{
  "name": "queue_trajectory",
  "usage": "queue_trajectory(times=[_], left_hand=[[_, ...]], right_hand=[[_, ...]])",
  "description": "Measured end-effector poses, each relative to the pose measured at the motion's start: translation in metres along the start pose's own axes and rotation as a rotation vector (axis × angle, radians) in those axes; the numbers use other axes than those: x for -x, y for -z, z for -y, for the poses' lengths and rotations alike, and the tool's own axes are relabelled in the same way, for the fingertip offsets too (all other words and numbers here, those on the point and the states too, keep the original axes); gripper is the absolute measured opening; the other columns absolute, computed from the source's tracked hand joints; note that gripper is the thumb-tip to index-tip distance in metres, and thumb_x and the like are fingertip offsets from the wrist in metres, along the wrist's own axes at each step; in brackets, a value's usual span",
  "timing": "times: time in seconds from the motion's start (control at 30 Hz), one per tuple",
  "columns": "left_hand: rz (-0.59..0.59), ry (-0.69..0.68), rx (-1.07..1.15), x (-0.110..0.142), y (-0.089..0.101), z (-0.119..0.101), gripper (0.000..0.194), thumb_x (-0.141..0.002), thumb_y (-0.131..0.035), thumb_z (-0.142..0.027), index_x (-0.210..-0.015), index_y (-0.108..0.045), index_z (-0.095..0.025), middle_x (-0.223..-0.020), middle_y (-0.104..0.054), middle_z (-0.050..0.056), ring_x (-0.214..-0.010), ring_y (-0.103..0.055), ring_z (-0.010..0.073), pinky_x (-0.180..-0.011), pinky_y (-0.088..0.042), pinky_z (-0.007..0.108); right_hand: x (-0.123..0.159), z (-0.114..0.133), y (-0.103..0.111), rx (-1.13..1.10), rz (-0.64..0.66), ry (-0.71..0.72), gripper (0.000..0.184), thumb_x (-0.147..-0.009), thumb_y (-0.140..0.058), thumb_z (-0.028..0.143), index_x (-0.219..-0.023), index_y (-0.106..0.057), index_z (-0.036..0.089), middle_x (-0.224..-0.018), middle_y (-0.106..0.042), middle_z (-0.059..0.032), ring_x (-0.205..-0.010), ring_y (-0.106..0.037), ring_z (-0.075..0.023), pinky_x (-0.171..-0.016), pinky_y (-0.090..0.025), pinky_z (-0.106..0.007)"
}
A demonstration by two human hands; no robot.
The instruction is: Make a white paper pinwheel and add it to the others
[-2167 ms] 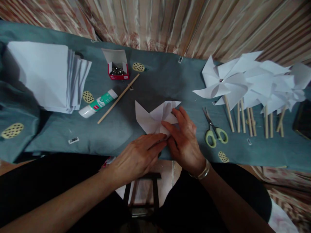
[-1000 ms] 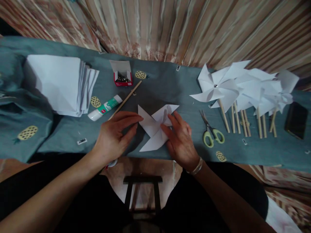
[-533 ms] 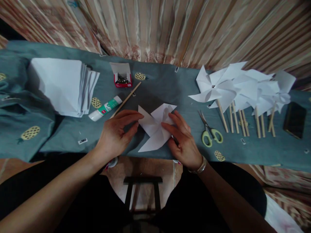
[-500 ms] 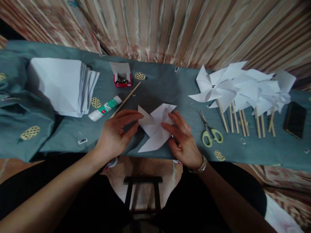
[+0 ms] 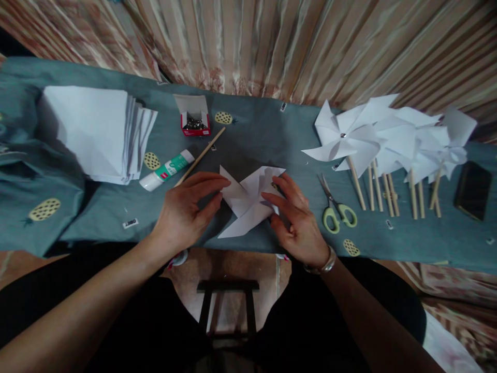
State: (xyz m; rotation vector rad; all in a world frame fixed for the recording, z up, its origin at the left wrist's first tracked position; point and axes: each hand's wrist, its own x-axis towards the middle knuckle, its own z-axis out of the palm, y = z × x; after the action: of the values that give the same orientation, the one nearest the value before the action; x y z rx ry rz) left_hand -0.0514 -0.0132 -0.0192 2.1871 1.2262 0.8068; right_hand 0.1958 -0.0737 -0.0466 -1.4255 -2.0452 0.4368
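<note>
A white paper pinwheel (image 5: 246,199) with folded blades is between my hands, over the front part of the table. My left hand (image 5: 186,207) grips its left blade at the edge, thumb and forefinger close together. On the right side my right hand (image 5: 297,223) holds another blade, forefinger on top and thumb near the lower edge. A bare wooden stick (image 5: 202,155) lies just beyond my left hand, beside a green and white glue stick (image 5: 166,170). Green-handled scissors (image 5: 334,207) rest open to the right of my right hand.
A stack of white paper (image 5: 87,134) lies at the left. Behind the glue stick stands an open red box (image 5: 195,124) of small metal pins. Several pinwheels on sticks (image 5: 349,132) overlap at the right, near a dark phone (image 5: 472,190). A cloth (image 5: 264,124) covers the table.
My right hand has shifted slightly right along the pinwheel's blade, and the pinwheel has turned a little. My left hand stays at the left blade. The whole view has shifted slightly.
</note>
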Motion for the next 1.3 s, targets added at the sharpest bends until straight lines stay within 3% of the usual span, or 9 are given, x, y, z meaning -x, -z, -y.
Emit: queue_trajectory(times=[0.17,0.33,0.5,0.63,0.83,0.93,1.03,1.17,1.3], left_hand=[[0.012,0.006,0.032,0.002,-0.001,-0.001,0.025,-0.095,-0.054,-0.023,-0.112,-0.072,-0.017,-0.117,-0.073,0.006,-0.105,-0.07,0.0189,-0.094,-0.057,0.032],[0.014,0.01,0.062,0.003,-0.002,-0.003,0.025,-0.094,-0.055,-0.019,-0.11,-0.073,-0.016,-0.117,-0.073,0.008,-0.106,-0.07,0.0189,-0.097,-0.056,0.031],[0.021,0.02,0.058,0.004,0.001,-0.002,0.024,-0.094,-0.055,-0.02,-0.11,-0.073,-0.018,-0.118,-0.073,0.008,-0.106,-0.071,0.0204,-0.091,-0.059,0.031],[0.017,0.027,0.053,0.004,0.001,0.0,0.023,-0.094,-0.055,-0.022,-0.109,-0.073,-0.02,-0.117,-0.073,0.007,-0.105,-0.071,0.0208,-0.094,-0.058,0.034],[-0.014,0.047,0.027,0.001,-0.001,0.002,0.024,-0.094,-0.054,-0.026,-0.109,-0.073,-0.021,-0.117,-0.073,0.004,-0.106,-0.07,0.02,-0.095,-0.057,0.033],[-0.017,0.054,0.032,0.001,0.0,0.002,0.024,-0.094,-0.054,-0.025,-0.109,-0.073,-0.024,-0.117,-0.073,0.004,-0.107,-0.069,0.0203,-0.097,-0.056,0.033],[-0.021,0.068,0.05,-0.001,0.001,0.002,0.024,-0.093,-0.055,-0.026,-0.108,-0.073,-0.026,-0.118,-0.073,0.004,-0.108,-0.069,0.0215,-0.097,-0.056,0.034],[-0.03,0.104,0.062,-0.003,0.004,0.003,0.024,-0.092,-0.054,-0.03,-0.105,-0.074,-0.027,-0.116,-0.073,0.005,-0.107,-0.069,0.0231,-0.097,-0.056,0.036],[0.046,0.184,0.079,-0.002,0.007,0.006,0.026,-0.089,-0.053,-0.033,-0.095,-0.076,-0.022,-0.103,-0.076,0.005,-0.096,-0.071,0.0232,-0.088,-0.058,0.036]], right_hand=[[0.002,0.003,0.0,0.152,0.064,0.092,0.05,-0.083,-0.049,0.011,-0.131,-0.06,0.021,-0.159,-0.04,-0.011,-0.153,-0.025,-0.0351,-0.115,-0.031,-0.061],[0.001,0.005,-0.003,0.258,0.132,0.092,0.049,-0.082,-0.049,0.01,-0.129,-0.062,0.02,-0.16,-0.038,-0.0111,-0.152,-0.024,-0.0364,-0.114,-0.031,-0.057],[0.002,0.006,-0.013,0.314,0.109,0.083,0.05,-0.085,-0.042,0.003,-0.128,-0.062,0.021,-0.158,-0.04,-0.0117,-0.154,-0.022,-0.0337,-0.114,-0.031,-0.057],[0.002,0.008,-0.016,0.28,0.108,0.061,0.052,-0.088,-0.039,0.001,-0.129,-0.062,0.025,-0.158,-0.042,-0.008,-0.155,-0.021,-0.0308,-0.117,-0.03,-0.055],[-0.001,0.004,-0.004,0.064,0.098,0.017,0.052,-0.085,-0.042,0.007,-0.13,-0.063,0.02,-0.16,-0.041,-0.0103,-0.155,-0.023,-0.0325,-0.117,-0.032,-0.061],[-0.005,0.001,0.005,-0.046,0.047,-0.029,0.051,-0.087,-0.042,0.01,-0.133,-0.062,0.021,-0.155,-0.049,-0.0097,-0.153,-0.029,-0.0292,-0.119,-0.032,-0.06],[-0.011,-0.002,0.012,-0.087,-0.048,-0.112,0.044,-0.092,-0.044,0.015,-0.131,-0.063,0.02,-0.148,-0.057,-0.0107,-0.145,-0.044,-0.0266,-0.119,-0.037,-0.054],[-0.016,-0.004,0.016,-0.091,-0.108,-0.294,0.04,-0.094,-0.051,0.029,-0.129,-0.064,0.017,-0.124,-0.073,-0.0132,-0.114,-0.069,-0.0263,-0.102,-0.055,-0.046],[-0.019,-0.002,0.015,-0.106,-0.082,-0.388,0.044,-0.091,-0.058,0.037,-0.128,-0.063,0.015,-0.108,-0.077,-0.0115,-0.096,-0.073,-0.0262,-0.088,-0.059,-0.043]])
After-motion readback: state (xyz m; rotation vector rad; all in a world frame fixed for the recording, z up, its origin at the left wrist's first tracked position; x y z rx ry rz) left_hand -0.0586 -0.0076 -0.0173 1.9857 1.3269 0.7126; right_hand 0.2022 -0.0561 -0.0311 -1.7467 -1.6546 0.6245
